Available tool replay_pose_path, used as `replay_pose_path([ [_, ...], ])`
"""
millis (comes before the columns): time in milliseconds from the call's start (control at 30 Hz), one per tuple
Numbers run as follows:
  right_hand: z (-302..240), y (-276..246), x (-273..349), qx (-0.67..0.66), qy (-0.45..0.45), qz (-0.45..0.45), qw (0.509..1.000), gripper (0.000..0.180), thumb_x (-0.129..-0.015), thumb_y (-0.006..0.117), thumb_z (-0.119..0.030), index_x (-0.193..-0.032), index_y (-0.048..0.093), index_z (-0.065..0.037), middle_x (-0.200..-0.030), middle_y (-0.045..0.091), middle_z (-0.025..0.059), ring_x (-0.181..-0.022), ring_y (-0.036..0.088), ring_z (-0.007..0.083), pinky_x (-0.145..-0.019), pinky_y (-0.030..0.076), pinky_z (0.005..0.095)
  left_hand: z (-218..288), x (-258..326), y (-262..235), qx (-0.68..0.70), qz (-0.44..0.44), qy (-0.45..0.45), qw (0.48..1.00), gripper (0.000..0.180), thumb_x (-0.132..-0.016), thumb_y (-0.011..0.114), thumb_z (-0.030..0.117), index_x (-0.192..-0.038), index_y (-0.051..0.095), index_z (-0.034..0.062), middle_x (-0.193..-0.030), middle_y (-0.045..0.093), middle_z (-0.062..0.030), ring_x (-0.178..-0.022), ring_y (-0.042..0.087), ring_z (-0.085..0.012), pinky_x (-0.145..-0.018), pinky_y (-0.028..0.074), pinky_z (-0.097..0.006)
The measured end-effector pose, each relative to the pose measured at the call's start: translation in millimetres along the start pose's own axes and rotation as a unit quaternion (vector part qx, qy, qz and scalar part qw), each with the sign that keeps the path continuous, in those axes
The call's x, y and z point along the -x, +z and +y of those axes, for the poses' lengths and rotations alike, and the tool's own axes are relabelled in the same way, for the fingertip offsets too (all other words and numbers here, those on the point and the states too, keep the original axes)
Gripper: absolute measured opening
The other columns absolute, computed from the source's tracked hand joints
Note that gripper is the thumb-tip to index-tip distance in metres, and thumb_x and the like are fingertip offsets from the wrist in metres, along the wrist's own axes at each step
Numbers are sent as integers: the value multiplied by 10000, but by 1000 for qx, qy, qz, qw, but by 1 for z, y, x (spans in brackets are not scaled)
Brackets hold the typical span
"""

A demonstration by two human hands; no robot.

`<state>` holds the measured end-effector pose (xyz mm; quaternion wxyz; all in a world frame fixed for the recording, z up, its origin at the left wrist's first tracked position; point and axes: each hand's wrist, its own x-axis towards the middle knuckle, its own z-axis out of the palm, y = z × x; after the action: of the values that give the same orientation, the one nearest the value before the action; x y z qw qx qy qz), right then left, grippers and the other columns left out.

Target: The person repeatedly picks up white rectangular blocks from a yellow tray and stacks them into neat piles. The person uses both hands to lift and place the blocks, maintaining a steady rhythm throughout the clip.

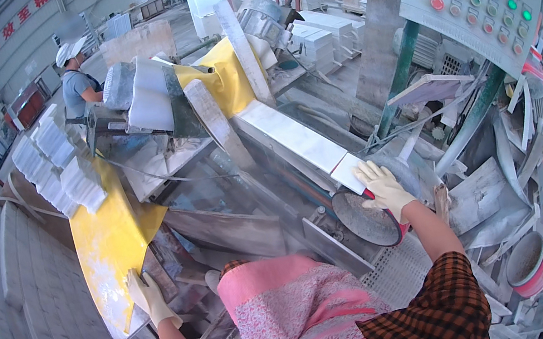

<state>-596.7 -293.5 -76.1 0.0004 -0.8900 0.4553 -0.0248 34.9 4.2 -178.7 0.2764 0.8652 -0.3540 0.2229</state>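
Beside the wheel [359, 215], right hand [385, 187] lies open on a white slab [344, 171]; left hand [146, 297], also ungripped, touches yellow sheeting [107, 260]. Slab's probably heavy, stiff, chippable (hold the long edges, imo).

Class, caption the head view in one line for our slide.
Gloved right hand at the near end of white slabs, gloved left hand at a yellow sheet.

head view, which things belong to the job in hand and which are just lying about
Likely in the job:
short white piece, under the right hand
long white piece, beyond it
yellow sheet, touched by the left hand

Seemingly just lying about:
grey slab piece, right side
tall board, beyond the control panel's green legs
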Motion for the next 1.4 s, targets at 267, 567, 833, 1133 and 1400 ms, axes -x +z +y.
replay_pose_path([
  [267, -25, 30, -27, -23, 87, 60, 994, 753, -927, 678, -286, -1582, 332, -143, -1632, 350, 115, -1504, 326, 345, -1151, 355, 619, 3, 0, -3, 9, -2, -5, 1000, 415, -948, 625, 177, -1275, 641, -78, -1289, 658, -282, -1251, 597, -431, -1130, 421, -477],
  [567, -26, 26, -57, 94, 66, 38, 993, 621, -961, 527, -113, -1559, 363, -95, -1626, 398, 76, -1490, 388, 295, -1107, 406, 642, 3, 0, -4, 25, 0, -10, 1000, 395, -931, 646, 157, -1253, 652, -71, -1283, 662, -277, -1235, 605, -428, -1113, 437, -477],
  [833, -34, 40, -115, 158, 24, 46, 986, 614, -989, 493, -172, -1571, 329, -68, -1635, 384, 102, -1477, 419, 315, -1010, 487, 605, 6, 1, -9, 27, -4, -17, 999, 391, -929, 649, 147, -1262, 648, -57, -1278, 667, -262, -1233, 606, -420, -1107, 441, -473],
  [1133, -22, 5, -123, 111, -22, 74, 991, 511, -895, 664, -315, -1279, 520, -10, -1275, 675, 170, -1128, 690, 303, -822, 560, 474, 5, 1, -9, 88, 23, -32, 995, 336, -938, 647, 104, -1235, 659, -52, -1244, 681, -262, -1179, 641, -412, -1050, 485, -453],
  [1400, -125, -59, -177, -213, 92, 200, 952, 376, -905, 632, -365, -1010, 725, -16, -879, 735, 219, -788, 740, 379, -700, 556, 502, 16, 4, -17, 170, 80, -39, 981, 344, -947, 670, 101, -1255, 650, -49, -1264, 676, -255, -1181, 648, -400, -1049, 489, -444],
])
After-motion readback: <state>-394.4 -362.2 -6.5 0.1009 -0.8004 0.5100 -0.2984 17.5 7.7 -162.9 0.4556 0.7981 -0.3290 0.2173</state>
